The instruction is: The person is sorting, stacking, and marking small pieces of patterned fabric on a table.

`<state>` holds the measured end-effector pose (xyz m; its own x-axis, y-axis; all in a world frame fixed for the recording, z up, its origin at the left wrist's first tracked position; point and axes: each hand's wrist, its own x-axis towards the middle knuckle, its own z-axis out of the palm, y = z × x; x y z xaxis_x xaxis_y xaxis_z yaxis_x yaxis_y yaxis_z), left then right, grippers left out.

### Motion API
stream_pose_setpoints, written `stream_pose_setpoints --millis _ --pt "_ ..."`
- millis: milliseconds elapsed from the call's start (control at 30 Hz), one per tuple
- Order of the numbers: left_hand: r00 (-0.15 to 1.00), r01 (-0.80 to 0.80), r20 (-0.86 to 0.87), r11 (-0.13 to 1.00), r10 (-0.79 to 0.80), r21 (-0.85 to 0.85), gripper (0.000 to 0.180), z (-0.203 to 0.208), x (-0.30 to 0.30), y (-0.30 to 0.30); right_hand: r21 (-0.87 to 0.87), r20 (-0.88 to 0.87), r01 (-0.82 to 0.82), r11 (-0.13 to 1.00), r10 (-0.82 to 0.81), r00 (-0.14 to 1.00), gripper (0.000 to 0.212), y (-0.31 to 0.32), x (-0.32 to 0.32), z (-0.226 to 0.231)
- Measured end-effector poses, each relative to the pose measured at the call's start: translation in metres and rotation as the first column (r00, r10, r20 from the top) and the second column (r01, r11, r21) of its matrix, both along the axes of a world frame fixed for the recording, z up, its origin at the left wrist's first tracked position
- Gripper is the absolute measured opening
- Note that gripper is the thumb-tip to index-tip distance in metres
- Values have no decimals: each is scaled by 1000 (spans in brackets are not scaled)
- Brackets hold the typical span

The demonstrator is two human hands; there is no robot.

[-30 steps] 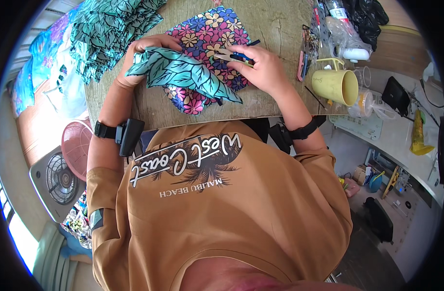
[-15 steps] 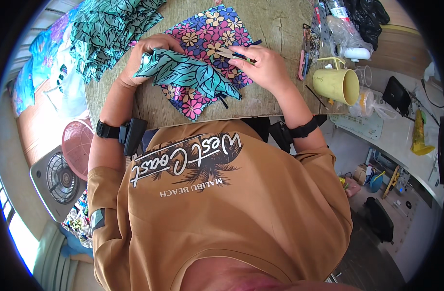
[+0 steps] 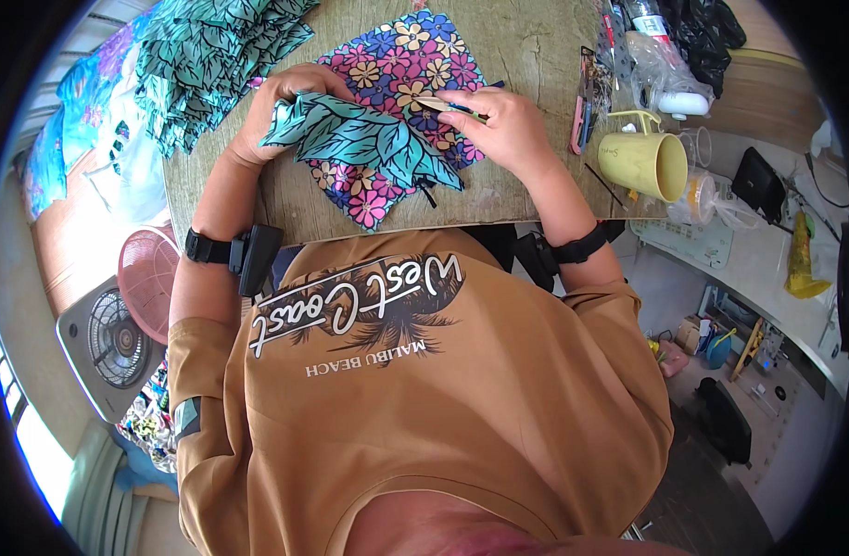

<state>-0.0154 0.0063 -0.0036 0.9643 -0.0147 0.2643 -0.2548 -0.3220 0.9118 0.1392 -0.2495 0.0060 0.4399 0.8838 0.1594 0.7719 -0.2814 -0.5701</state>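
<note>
On the wooden table, my left hand (image 3: 290, 100) is closed on a teal leaf-print cloth (image 3: 373, 139), its fingers partly hidden behind the folded fabric. This cloth lies across a flower-print cloth (image 3: 373, 69) in pink, blue and cream, spread flat beneath it. My right hand (image 3: 503, 125) pinches a pair of thread snips (image 3: 436, 105) between thumb and fingers. Their pale blades point left, over the flower print, close together and apart from the leaf-print cloth. A short dark strip pokes out at the lower edge of the cloths.
A tall heap of teal leaf-print pieces (image 3: 197, 69) stands at the far left. On the right lie a yellow mug (image 3: 642, 165) on its side, a pink-handled cutter (image 3: 580, 116), a white bottle (image 3: 681, 102) and black plastic bags (image 3: 707, 37). Bare tabletop (image 3: 536, 56) shows between.
The blades of the snips have come together; they were spread apart before. Both hands and the cloths stay almost where they were.
</note>
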Motion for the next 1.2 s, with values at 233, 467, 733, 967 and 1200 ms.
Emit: stream_pose_setpoints --millis 233,467,733,967,1200 --pt "1000 -1 12 1000 1 23 33 -1 0 1 -35 -115 134 990 -137 984 30 2 1 8" --pt "999 -16 -29 999 17 29 28 -1 -1 -2 4 -24 373 928 -373 927 39 23 25 1" --pt "998 -43 -52 999 43 -2 21 6 0 -7 -187 -12 402 896 -411 911 34 45 27 11" --pt "987 -133 90 991 131 9 32 4 2 -8 98 36 305 947 -310 950 25 42 14 16" --pt "971 -229 73 973 229 -6 44 3 1 -14 219 -25 201 955 -201 979 22 45 0 25"
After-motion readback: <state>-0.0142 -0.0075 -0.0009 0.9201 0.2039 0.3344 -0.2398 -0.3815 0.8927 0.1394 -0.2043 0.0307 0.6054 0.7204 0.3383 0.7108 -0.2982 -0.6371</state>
